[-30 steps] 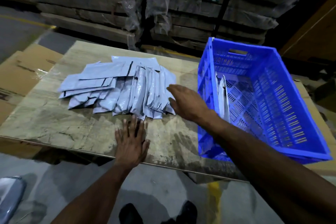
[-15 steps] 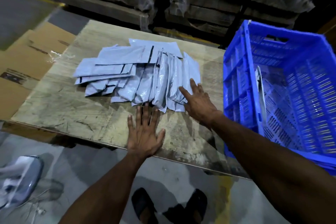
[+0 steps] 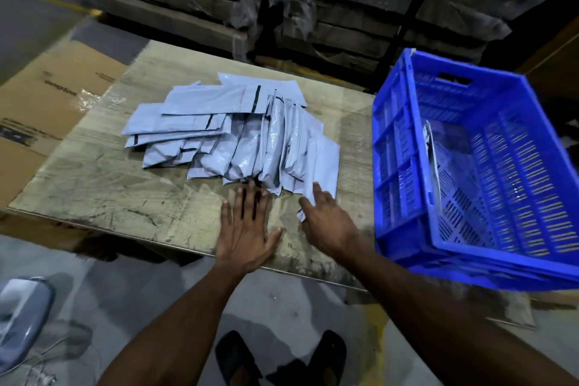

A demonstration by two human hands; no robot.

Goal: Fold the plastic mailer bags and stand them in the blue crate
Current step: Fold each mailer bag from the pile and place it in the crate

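Note:
A pile of grey plastic mailer bags [image 3: 244,135] lies fanned out on the worn wooden tabletop [image 3: 109,185]. My left hand [image 3: 247,229] rests flat on the table, fingers spread, its fingertips touching the pile's near edge. My right hand [image 3: 329,222] holds the near corner of the rightmost mailer bag [image 3: 326,163], thumb on top, and a bit of the corner shows under the fingers. The blue crate [image 3: 404,141] stands on the table to the right. One folded mailer [image 3: 434,160] stands inside it against its left wall.
Flattened cardboard [image 3: 62,88] lies beside the table on the left. Plastic-wrapped stacks [image 3: 344,9] fill the back. A grey rounded object [image 3: 22,307] sits on the floor at bottom left. My sandalled feet [image 3: 282,360] are below the table's near edge.
My right hand reached onto the right end of the pile, then drew back toward me with the rightmost bag's corner. My left hand stayed flat. The view shifted left.

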